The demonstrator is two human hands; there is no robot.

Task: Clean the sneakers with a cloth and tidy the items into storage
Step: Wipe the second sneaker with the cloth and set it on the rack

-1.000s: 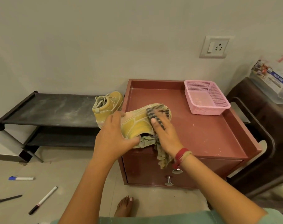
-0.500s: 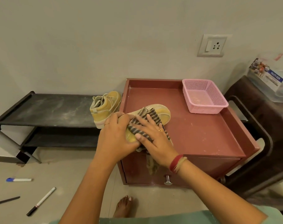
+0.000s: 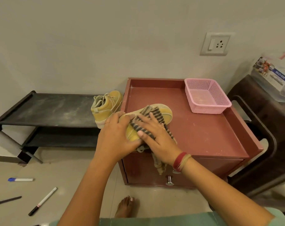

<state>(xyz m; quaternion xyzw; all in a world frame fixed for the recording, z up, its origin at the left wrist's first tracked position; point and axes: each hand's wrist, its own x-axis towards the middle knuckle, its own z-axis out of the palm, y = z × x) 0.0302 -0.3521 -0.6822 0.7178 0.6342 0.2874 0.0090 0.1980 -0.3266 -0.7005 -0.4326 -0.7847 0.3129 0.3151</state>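
While the yellow sneaker (image 3: 167,115) lies at the front left of the red surface (image 3: 203,132), the left hand (image 3: 115,137) grips its heel end with curled fingers. The right hand (image 3: 156,137) presses a striped cloth (image 3: 159,115) flat onto it, fingers straight and spread; one end of the cloth hangs over the front edge. A second sneaker (image 3: 106,106) stands on the black shoe rack (image 3: 49,110) just beside. A pink basket (image 3: 208,108) sits at the back right.
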